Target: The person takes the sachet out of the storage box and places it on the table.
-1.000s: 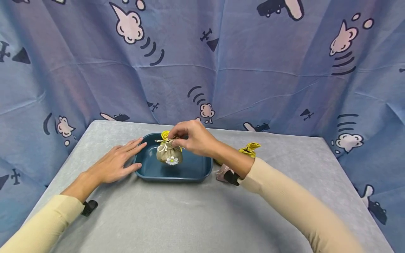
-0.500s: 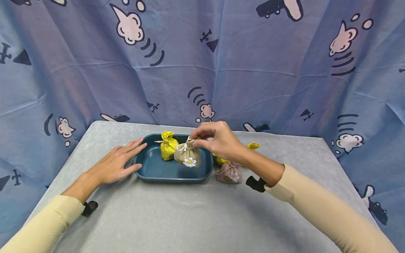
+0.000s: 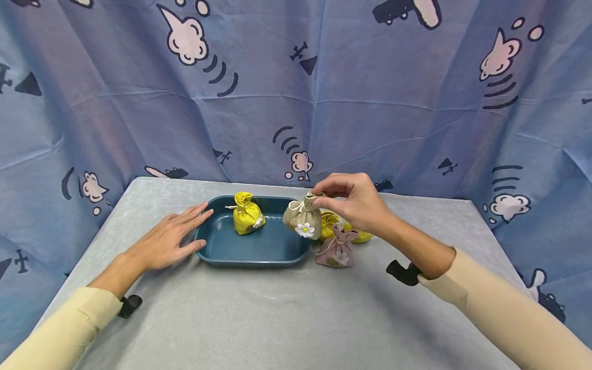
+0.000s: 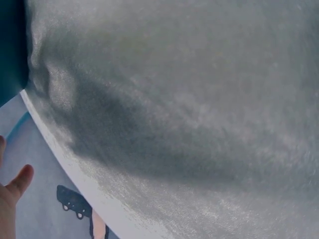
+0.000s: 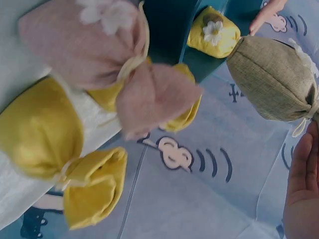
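Observation:
My right hand pinches the gathered neck of a beige drawstring pouch with a white flower, held up over the right end of a blue tray. In the right wrist view the beige pouch hangs from the fingers at the right edge. My left hand lies with its fingers spread at the tray's left rim. A yellow pouch sits upright inside the tray, toward the left. In the left wrist view only part of the left hand shows.
Right of the tray stand a pink pouch and, behind it, yellow pouches, partly hidden. In the right wrist view the pink pouch and a yellow pouch lie close. A patterned blue curtain hangs behind the grey-covered table.
My right hand has carried the beige pouch rightward, from in front of the yellow pouch to the tray's right end. The yellow pouch in the tray is now uncovered. The left hand stays put.

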Tool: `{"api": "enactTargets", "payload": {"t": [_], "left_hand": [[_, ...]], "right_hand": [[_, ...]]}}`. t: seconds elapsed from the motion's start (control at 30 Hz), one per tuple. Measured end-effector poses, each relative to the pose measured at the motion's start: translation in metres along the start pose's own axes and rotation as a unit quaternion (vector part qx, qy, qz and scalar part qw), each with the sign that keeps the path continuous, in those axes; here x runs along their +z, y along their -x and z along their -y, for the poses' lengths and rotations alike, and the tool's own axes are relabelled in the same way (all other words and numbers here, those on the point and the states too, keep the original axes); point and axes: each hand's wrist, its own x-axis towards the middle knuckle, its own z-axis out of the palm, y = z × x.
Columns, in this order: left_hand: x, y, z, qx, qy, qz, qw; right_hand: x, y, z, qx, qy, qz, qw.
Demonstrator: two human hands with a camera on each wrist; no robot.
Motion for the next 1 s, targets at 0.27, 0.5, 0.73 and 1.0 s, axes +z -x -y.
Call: {"api": "enactTargets", "payload": {"t": [0.27,0.5,0.73,1.0], "left_hand": [[0.0,0.0,0.0,-0.006,0.002,0.003,1.0],[0.001,0.0,0.0,-0.01,0.004,0.006,0.9999],[0.001,0.0,0.0,-0.008,0.003,0.003,1.0],[0.001,0.0,-0.001,-0.006,0.004,0.004,1.0]], "right_hand": [[-0.024,0.011,-0.001,0.002,0.047,-0.032,0.9984],[-0.042,0.021,0.0,0.002,0.053,-0.05,0.9973],[-0.061,0.034,0.0,0.003,0.074,-0.077,0.9943],[-0.083,0.053,-0.002,0.015,0.115,-0.094,0.9887]]}}
